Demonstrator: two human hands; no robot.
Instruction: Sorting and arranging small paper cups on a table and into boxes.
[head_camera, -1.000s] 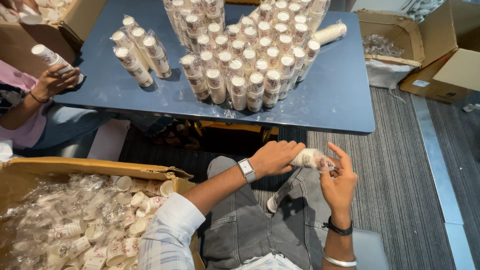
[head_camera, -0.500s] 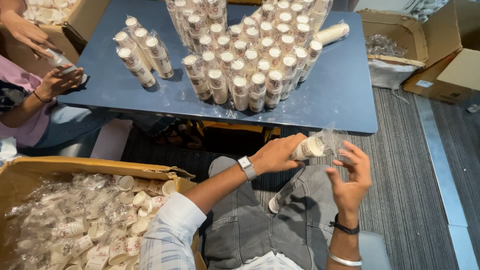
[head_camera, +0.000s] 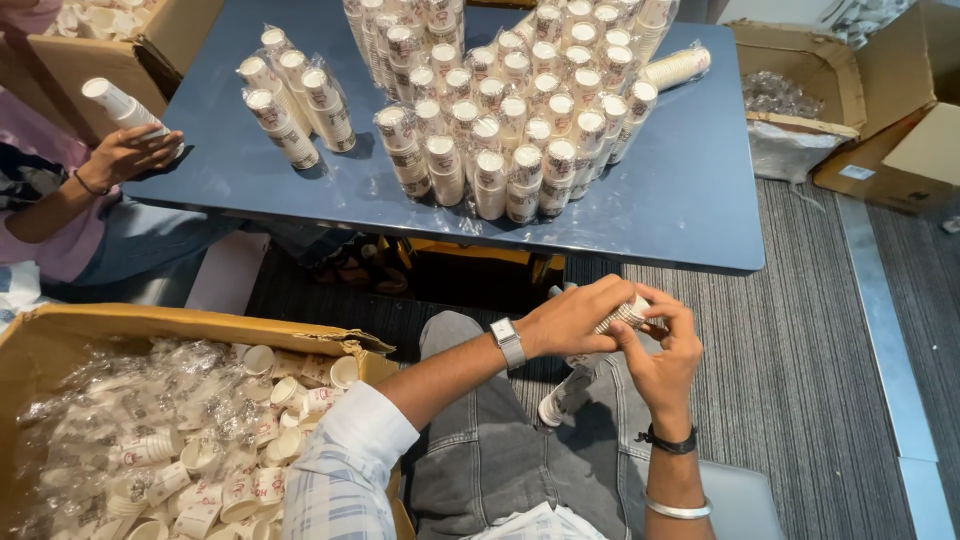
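Gripping a short stack of paper cups (head_camera: 628, 312) over the lap, the left hand (head_camera: 570, 318) wraps around its body while the right hand (head_camera: 660, 352) pinches at the end nearest it, fingers curled onto the rim (probably working the clear wrap there, though the film itself is hard to make out). Another sleeve of cups (head_camera: 562, 395) lies across the grey trousers just below, seemingly parked within easy reach. Ahead stands a blue table (head_camera: 690, 190) crowded with upright wrapped cup stacks (head_camera: 510, 130), white with small reddish printing, grouped tightly so they prop each other up. At lower left an open cardboard box (head_camera: 60, 330) brims with loose cups and crumpled plastic. At upper left another person's hand (head_camera: 125, 155) holds a stack of its own. More open brown cartons (head_camera: 890, 120) sit on the striped carpet at right.
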